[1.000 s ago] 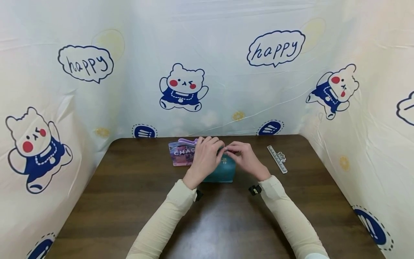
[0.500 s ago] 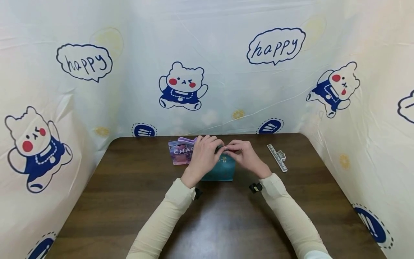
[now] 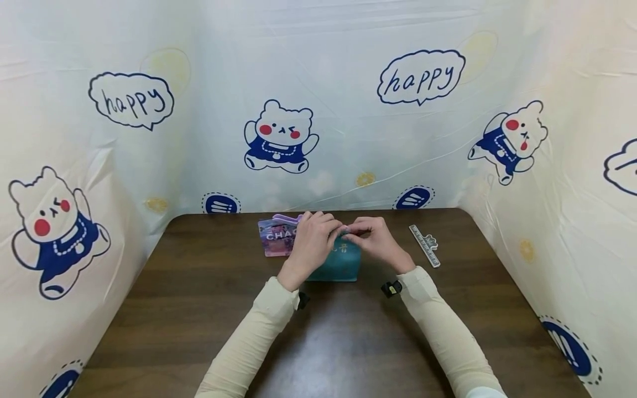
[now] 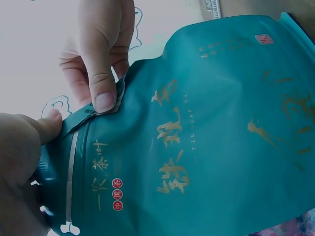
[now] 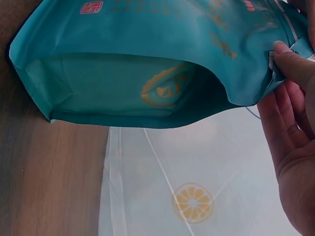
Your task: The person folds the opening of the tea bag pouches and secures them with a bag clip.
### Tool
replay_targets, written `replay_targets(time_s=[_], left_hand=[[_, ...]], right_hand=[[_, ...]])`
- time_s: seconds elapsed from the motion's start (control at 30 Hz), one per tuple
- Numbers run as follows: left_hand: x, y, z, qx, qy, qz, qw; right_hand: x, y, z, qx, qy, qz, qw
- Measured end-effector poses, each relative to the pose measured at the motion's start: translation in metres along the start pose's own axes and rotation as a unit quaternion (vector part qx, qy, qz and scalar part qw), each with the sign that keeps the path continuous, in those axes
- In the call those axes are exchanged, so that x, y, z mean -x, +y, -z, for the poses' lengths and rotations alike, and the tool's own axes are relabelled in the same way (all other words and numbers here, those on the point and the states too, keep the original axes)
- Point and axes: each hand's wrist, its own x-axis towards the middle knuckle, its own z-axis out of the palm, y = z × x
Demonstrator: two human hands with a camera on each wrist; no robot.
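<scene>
A teal tea pouch (image 3: 335, 265) with gold lettering stands on the table between both hands. My right hand (image 3: 375, 237) pinches a folded top corner of it between thumb and fingers, the thumb (image 4: 104, 101) lying over the crease. At the same top edge, my left hand (image 3: 316, 235) holds the pouch, its thumb (image 4: 49, 125) against the rim; its other fingers are partly hidden. Below the rim runs a pale strip (image 4: 71, 182) with a bone-shaped end. The right wrist view looks onto the pouch's open-folded base (image 5: 113, 86).
Left of the pouch, partly behind my left hand, is a pink and purple packet (image 3: 277, 239) with a purple clip (image 3: 286, 219) at its top. A white clip with a piano-key pattern (image 3: 424, 246) lies to the right. Printed cloth hangs behind the table (image 3: 209, 309).
Both hands stay at the pouch's top edge. The fingertips have shifted slightly, and the dark gap seen between them earlier no longer shows.
</scene>
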Motion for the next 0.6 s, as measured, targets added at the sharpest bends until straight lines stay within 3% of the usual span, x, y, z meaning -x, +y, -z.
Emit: replay_targets(time_s=[0.6], left_hand=[[-0.0024,0.0,0.0012,-0.012,-0.035,0.006,0.9993]], right_hand=[[0.0014,-0.0045,0.0037,-0.016,0.006,-0.012,0.9998]])
